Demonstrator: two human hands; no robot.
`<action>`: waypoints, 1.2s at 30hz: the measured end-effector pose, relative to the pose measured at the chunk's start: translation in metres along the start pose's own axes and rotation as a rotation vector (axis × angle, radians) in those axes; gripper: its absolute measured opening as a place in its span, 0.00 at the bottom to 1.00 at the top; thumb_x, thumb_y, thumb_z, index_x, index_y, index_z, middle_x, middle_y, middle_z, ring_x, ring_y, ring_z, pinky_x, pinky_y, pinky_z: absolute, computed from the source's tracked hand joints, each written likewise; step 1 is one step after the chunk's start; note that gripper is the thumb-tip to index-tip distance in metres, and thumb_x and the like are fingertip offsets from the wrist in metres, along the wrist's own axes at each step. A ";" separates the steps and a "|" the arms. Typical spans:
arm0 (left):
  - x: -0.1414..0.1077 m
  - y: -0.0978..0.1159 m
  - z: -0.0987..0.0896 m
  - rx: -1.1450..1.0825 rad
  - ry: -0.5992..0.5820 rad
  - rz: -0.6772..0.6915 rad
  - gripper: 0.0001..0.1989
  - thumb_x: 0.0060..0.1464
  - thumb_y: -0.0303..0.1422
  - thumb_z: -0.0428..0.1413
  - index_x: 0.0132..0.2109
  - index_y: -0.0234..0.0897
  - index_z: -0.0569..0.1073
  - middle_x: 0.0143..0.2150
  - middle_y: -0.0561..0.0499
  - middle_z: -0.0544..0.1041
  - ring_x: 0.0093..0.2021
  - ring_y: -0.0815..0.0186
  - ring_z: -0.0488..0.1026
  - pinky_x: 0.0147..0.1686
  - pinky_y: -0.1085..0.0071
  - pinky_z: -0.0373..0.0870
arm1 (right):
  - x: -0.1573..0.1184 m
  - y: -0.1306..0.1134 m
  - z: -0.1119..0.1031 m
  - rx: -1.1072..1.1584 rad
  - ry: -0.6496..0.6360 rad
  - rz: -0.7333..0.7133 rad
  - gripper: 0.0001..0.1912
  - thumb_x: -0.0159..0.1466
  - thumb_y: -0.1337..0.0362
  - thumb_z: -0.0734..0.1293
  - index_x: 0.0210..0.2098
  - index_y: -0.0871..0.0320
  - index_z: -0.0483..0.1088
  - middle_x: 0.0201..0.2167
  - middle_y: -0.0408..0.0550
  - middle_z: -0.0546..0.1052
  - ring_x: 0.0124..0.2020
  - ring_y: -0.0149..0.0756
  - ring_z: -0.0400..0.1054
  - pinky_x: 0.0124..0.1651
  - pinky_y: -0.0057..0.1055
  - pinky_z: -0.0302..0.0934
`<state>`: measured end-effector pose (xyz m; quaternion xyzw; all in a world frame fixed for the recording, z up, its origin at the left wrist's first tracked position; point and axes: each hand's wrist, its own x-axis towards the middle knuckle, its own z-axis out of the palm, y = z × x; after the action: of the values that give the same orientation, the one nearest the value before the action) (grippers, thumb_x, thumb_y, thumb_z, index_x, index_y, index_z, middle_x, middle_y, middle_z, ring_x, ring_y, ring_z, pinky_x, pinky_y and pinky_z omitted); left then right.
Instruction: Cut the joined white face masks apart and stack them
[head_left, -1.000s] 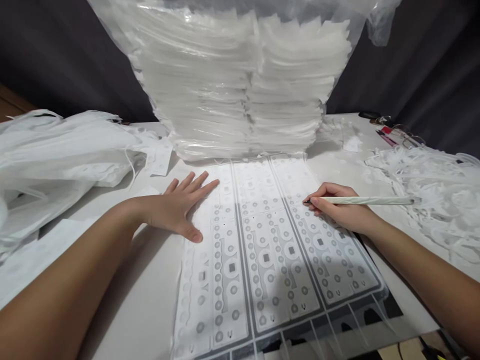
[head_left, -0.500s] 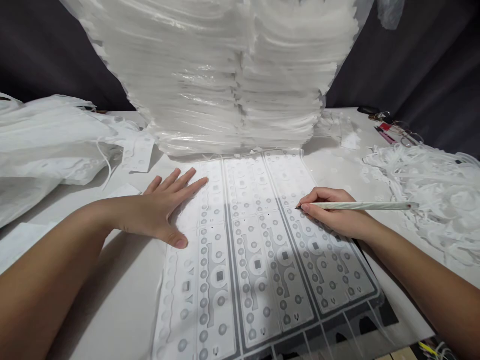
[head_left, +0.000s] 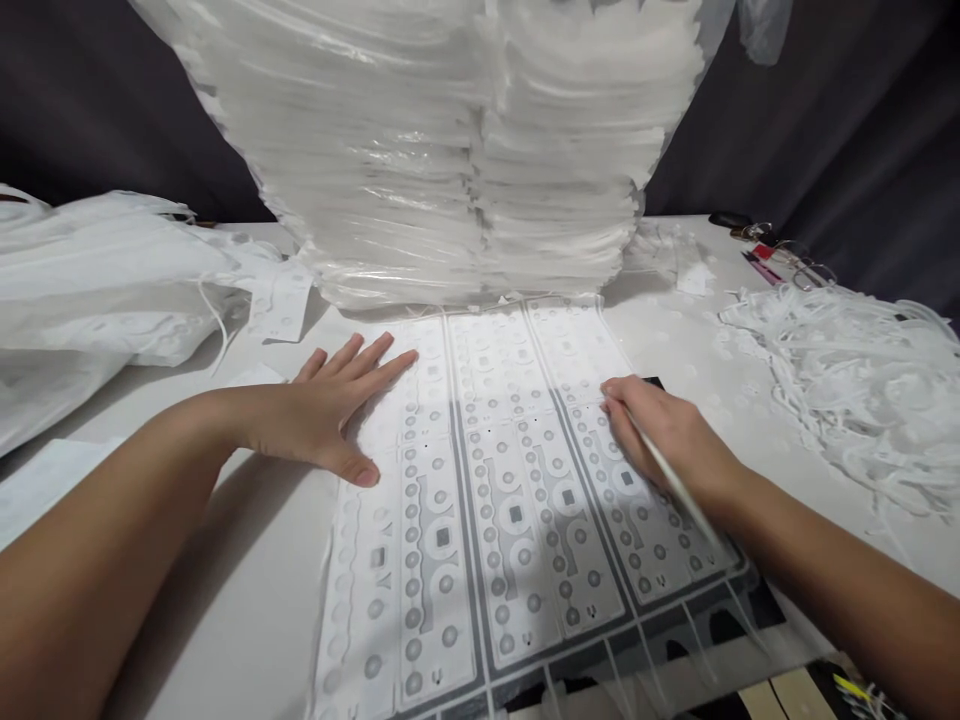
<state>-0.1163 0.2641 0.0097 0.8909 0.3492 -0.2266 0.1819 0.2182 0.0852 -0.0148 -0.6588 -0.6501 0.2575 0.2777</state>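
A white, thin sheet (head_left: 511, 590) with rows of rounded panels, round spots and small dark squares lies in front of me, partly over a dark board (head_left: 577, 695). My left hand (head_left: 330, 410) rests on its left side, fingers spread, holding nothing. On the right side of the sheet is my right hand (head_left: 671, 435), closed around a slim, white-handled, pen-shaped tool (head_left: 679, 485). The handle slants back toward me and is blurred. Thumb and forefinger meet at the sheet's surface; the tool's tip is hidden.
A tall stack of white sheets in clear plastic (head_left: 420, 180) stands behind the work. White bags (head_left: 97, 270) lie at left, with a small white piece (head_left: 279, 305) beside them. Tangled white offcuts (head_left: 877, 390) are heaped at right. Small tools (head_left: 765, 265) lie at the back right.
My right hand has turned and shifted slightly up the sheet. The tool's handle has swung from pointing right to slanting down toward me. My left hand stays put.
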 end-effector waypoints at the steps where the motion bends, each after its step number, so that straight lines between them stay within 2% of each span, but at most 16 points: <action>1: 0.000 0.000 0.000 -0.003 0.005 0.001 0.64 0.36 0.60 0.60 0.69 0.46 0.29 0.71 0.42 0.24 0.66 0.30 0.25 0.60 0.37 0.32 | 0.003 0.002 -0.002 0.011 0.038 0.026 0.08 0.66 0.61 0.58 0.34 0.54 0.67 0.29 0.47 0.75 0.30 0.39 0.68 0.30 0.33 0.57; 4: -0.001 0.001 0.000 0.013 -0.011 -0.003 0.64 0.37 0.61 0.59 0.69 0.46 0.28 0.70 0.42 0.22 0.66 0.32 0.23 0.60 0.37 0.31 | 0.010 0.008 -0.007 0.093 0.089 0.105 0.08 0.64 0.58 0.62 0.33 0.54 0.69 0.33 0.47 0.78 0.31 0.38 0.70 0.31 0.32 0.59; 7: -0.001 0.004 -0.002 0.030 -0.021 0.001 0.65 0.38 0.61 0.59 0.68 0.46 0.26 0.70 0.41 0.21 0.66 0.32 0.23 0.59 0.37 0.32 | 0.015 0.011 -0.011 0.201 0.028 0.166 0.11 0.62 0.56 0.65 0.30 0.56 0.71 0.35 0.49 0.78 0.33 0.39 0.71 0.31 0.31 0.61; 12: 0.000 0.004 -0.002 0.008 -0.017 -0.006 0.65 0.37 0.62 0.59 0.69 0.44 0.29 0.70 0.41 0.22 0.66 0.32 0.23 0.60 0.37 0.31 | 0.017 0.010 -0.014 0.163 -0.036 0.176 0.10 0.60 0.56 0.66 0.31 0.56 0.74 0.33 0.49 0.78 0.32 0.38 0.70 0.28 0.30 0.60; 15: -0.003 0.002 -0.002 -0.008 0.007 -0.006 0.65 0.35 0.62 0.60 0.70 0.44 0.32 0.71 0.40 0.26 0.67 0.32 0.26 0.60 0.37 0.33 | 0.018 0.012 -0.012 0.196 -0.007 0.176 0.10 0.61 0.56 0.66 0.30 0.56 0.73 0.32 0.47 0.78 0.32 0.36 0.70 0.29 0.29 0.61; 17: -0.006 0.007 -0.006 -0.047 0.065 -0.016 0.61 0.37 0.62 0.59 0.70 0.46 0.38 0.71 0.41 0.32 0.68 0.33 0.30 0.60 0.37 0.35 | 0.020 0.017 -0.010 0.309 0.036 0.195 0.11 0.61 0.55 0.67 0.29 0.56 0.71 0.31 0.47 0.78 0.31 0.35 0.71 0.31 0.29 0.63; 18: -0.008 0.013 -0.009 -0.079 0.114 -0.012 0.57 0.40 0.62 0.58 0.70 0.47 0.42 0.72 0.43 0.37 0.68 0.35 0.33 0.61 0.38 0.38 | 0.021 0.019 -0.008 0.389 0.065 0.213 0.11 0.60 0.55 0.68 0.29 0.56 0.70 0.30 0.46 0.77 0.31 0.34 0.71 0.32 0.29 0.64; 20: -0.006 0.033 -0.017 -0.139 0.235 0.063 0.41 0.50 0.59 0.54 0.66 0.49 0.56 0.71 0.48 0.47 0.68 0.41 0.42 0.61 0.43 0.47 | 0.024 0.023 -0.006 0.567 0.120 0.273 0.12 0.59 0.54 0.69 0.29 0.57 0.70 0.30 0.46 0.77 0.31 0.33 0.72 0.35 0.29 0.67; 22: 0.004 0.063 -0.024 -0.134 0.345 0.258 0.23 0.57 0.52 0.53 0.53 0.46 0.72 0.67 0.51 0.58 0.66 0.49 0.52 0.60 0.51 0.55 | 0.028 0.025 -0.005 0.739 0.168 0.328 0.13 0.56 0.54 0.72 0.27 0.57 0.70 0.30 0.45 0.77 0.31 0.32 0.73 0.37 0.29 0.69; 24: 0.022 0.097 -0.029 -0.037 0.434 0.469 0.11 0.60 0.40 0.54 0.42 0.42 0.77 0.59 0.50 0.69 0.63 0.54 0.59 0.62 0.52 0.52 | 0.030 0.025 -0.006 0.877 0.198 0.354 0.13 0.54 0.56 0.73 0.26 0.57 0.70 0.29 0.44 0.76 0.31 0.30 0.73 0.37 0.28 0.70; 26: 0.045 0.125 -0.031 0.044 0.498 0.600 0.06 0.60 0.32 0.55 0.37 0.39 0.77 0.54 0.48 0.73 0.58 0.55 0.65 0.60 0.53 0.53 | 0.032 0.024 -0.008 0.968 0.205 0.358 0.13 0.53 0.57 0.74 0.24 0.57 0.70 0.28 0.43 0.76 0.31 0.29 0.72 0.36 0.26 0.71; 29: 0.077 0.150 -0.030 0.073 0.565 0.677 0.04 0.57 0.29 0.57 0.36 0.37 0.78 0.51 0.46 0.74 0.50 0.57 0.68 0.54 0.57 0.61 | 0.033 0.022 -0.012 1.027 0.199 0.368 0.13 0.52 0.57 0.74 0.23 0.58 0.69 0.27 0.43 0.75 0.29 0.28 0.70 0.35 0.26 0.71; 32: 0.096 0.156 -0.027 0.057 0.557 0.716 0.03 0.56 0.29 0.59 0.35 0.37 0.78 0.49 0.46 0.74 0.46 0.59 0.69 0.48 0.60 0.64 | 0.034 0.021 -0.015 1.067 0.202 0.386 0.13 0.50 0.58 0.75 0.22 0.58 0.69 0.28 0.43 0.74 0.29 0.27 0.69 0.34 0.26 0.71; 36: 0.103 0.156 -0.022 0.020 0.530 0.737 0.04 0.56 0.28 0.58 0.36 0.37 0.78 0.43 0.47 0.74 0.40 0.62 0.69 0.43 0.65 0.65 | 0.037 0.022 -0.017 1.111 0.209 0.404 0.13 0.49 0.59 0.75 0.22 0.58 0.69 0.28 0.42 0.73 0.29 0.27 0.68 0.34 0.26 0.71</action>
<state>0.0669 0.2233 -0.0008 0.9847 0.0410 0.0859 0.1460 0.2467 0.1211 -0.0176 -0.5475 -0.2494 0.5402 0.5885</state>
